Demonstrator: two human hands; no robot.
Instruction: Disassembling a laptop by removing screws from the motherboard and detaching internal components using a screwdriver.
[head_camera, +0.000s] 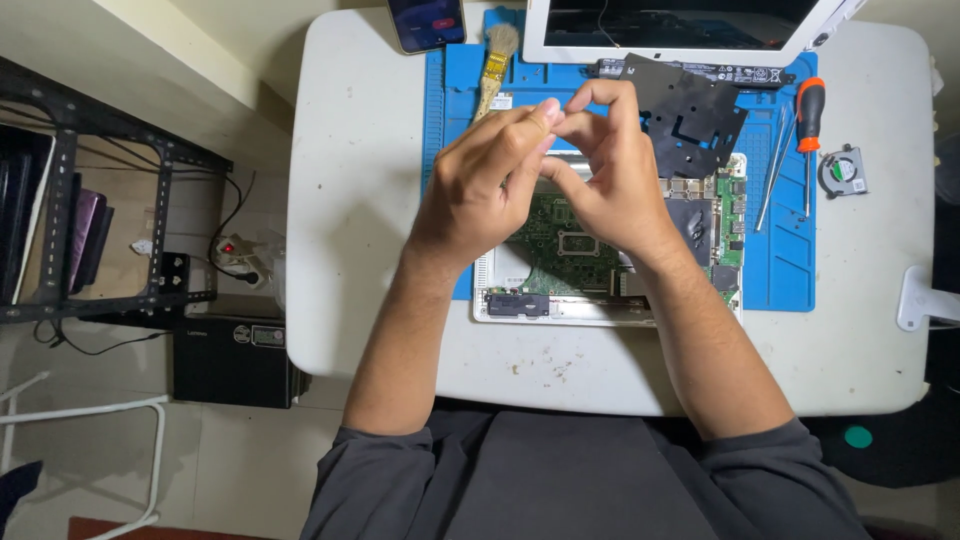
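Both my hands are raised together over an opened laptop base (600, 305) with a green circuit board (562, 250) exposed. My left hand (480, 185) has its fingers curled, with thumb and forefinger pinched at the tips. My right hand (612, 170) curves in from the right, and its thumb and forefinger meet the left fingertips. Whatever may sit between the fingertips is too small to see. A black perforated sheet (695, 115) lies just right of my right hand, over the laptop's far right corner.
A blue work mat (790, 265) covers the white table (360, 200). On it are a brush (495, 60), an orange-handled screwdriver (810, 105) and thin metal tools (772, 175). A small fan (843, 170), a phone (425, 22) and a white screen lid (680, 30) lie around it. A black shelf (100, 200) stands at the left.
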